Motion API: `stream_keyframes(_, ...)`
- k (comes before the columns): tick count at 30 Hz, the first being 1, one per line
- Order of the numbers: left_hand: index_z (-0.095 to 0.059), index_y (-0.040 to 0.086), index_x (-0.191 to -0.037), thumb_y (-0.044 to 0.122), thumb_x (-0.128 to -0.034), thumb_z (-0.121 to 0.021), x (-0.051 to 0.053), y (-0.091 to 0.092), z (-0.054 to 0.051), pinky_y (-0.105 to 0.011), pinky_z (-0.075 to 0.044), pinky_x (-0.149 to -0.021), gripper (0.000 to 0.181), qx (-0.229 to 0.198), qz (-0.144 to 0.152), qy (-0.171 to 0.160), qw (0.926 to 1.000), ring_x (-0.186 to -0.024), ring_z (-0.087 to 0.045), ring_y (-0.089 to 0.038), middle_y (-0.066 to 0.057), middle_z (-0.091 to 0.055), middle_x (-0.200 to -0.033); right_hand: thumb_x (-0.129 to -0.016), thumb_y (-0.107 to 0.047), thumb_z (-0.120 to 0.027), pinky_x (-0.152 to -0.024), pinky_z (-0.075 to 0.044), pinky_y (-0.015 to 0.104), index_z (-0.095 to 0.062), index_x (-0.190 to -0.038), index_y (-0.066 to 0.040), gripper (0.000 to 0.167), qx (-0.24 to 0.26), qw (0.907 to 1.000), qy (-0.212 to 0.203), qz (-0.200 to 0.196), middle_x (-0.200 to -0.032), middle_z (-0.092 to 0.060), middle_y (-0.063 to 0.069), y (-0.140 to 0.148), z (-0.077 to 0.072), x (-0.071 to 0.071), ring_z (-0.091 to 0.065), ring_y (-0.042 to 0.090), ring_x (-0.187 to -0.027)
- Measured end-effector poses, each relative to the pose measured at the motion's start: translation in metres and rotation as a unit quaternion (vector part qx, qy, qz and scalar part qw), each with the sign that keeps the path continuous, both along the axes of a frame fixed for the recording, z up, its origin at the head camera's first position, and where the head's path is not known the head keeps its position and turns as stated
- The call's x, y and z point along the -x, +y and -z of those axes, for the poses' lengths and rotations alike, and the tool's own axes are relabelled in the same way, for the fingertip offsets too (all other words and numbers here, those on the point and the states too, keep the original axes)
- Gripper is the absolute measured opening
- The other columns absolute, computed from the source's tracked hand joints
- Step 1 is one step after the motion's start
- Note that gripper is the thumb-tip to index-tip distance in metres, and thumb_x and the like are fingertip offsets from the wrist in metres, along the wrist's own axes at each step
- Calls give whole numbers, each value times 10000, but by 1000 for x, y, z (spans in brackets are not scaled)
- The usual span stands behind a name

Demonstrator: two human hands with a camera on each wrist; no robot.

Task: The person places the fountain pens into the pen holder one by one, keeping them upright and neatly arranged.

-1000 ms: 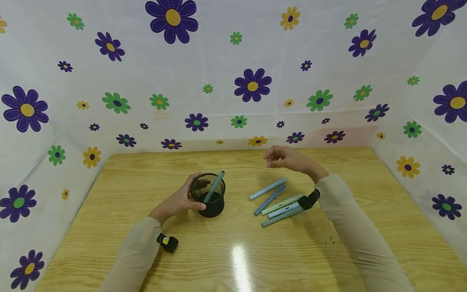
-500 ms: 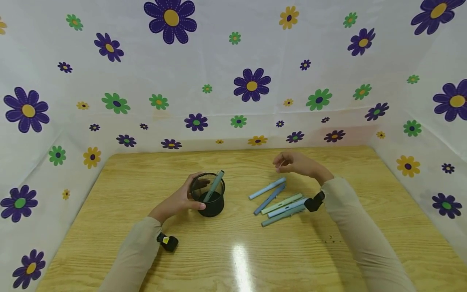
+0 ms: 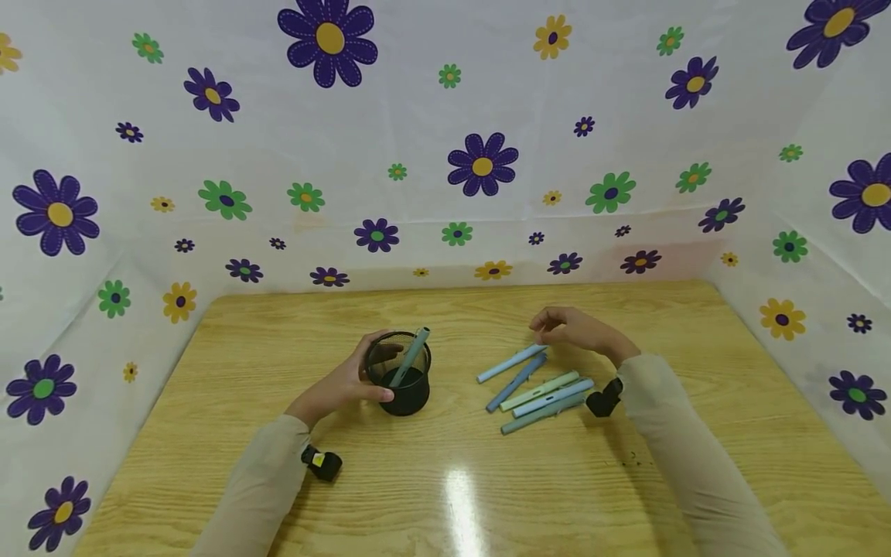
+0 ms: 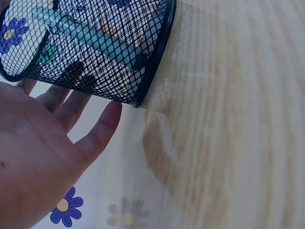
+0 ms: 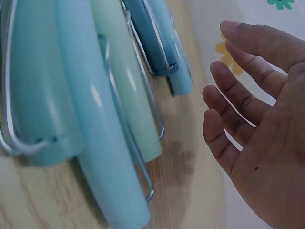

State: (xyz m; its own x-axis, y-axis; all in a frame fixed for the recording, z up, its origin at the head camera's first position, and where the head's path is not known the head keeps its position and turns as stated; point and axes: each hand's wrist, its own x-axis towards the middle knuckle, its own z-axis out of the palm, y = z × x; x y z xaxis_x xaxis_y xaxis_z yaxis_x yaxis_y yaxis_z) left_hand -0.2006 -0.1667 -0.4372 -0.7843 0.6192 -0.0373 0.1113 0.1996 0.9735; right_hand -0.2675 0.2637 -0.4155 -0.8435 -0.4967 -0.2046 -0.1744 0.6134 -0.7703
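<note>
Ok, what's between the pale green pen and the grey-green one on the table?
A light blue pen lies between the pale green pen and grey-green pen, in both head and right wrist views.

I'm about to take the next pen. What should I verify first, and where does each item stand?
1. Left hand holding the mesh cup: ok.
2. Cup upright on the table: ok.
3. Room in the cup: ok, one grey-green pen leans inside.
4. Right hand gripping a pen: not ok, holding nothing.
5. Far light-blue pen clear of the darker blue pen: cannot tell, they nearly meet.
</note>
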Motion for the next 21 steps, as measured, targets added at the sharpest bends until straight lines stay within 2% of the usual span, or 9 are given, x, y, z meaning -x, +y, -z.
stream_keyframes(6, -120, 235, -1520, 269, -807, -776, 0, 0, 1, -610, -256, -1124, 970, 51, -30, 42, 10000, -1446, -259, -389, -176, -306, -1548, -929, -187, -616, -976, -431, 449, -573, -1201, 9, 338, -4, 10000, 12, 25, -1212, -584, 195, 4, 4, 0, -539, 304, -1114)
stream_keyframes(12, -122, 227, -1523, 284, -799, -782, 0, 0, 0, -615, -237, -1131, 981, 122, -51, 36, 9999, -1446, -267, -372, -155, -318, -1545, -929, -189, -630, -997, -439, 483, -576, -1195, -3, 329, -92, 9999, -72, 20, -1220, -589, 189, 8, 9, 1, -547, 310, -1128)
stream_keyframes(21, -126, 238, -1523, 281, -802, -781, 0, 0, 0, -617, -256, -1120, 974, 84, -38, -48, 9999, -1436, -281, -380, -154, -312, -1544, -930, -168, -621, -979, -448, 453, -580, -1191, -9, 308, -141, 9998, -106, -29, -1224, -600, 195, 11, 14, 3, -558, 305, -1121)
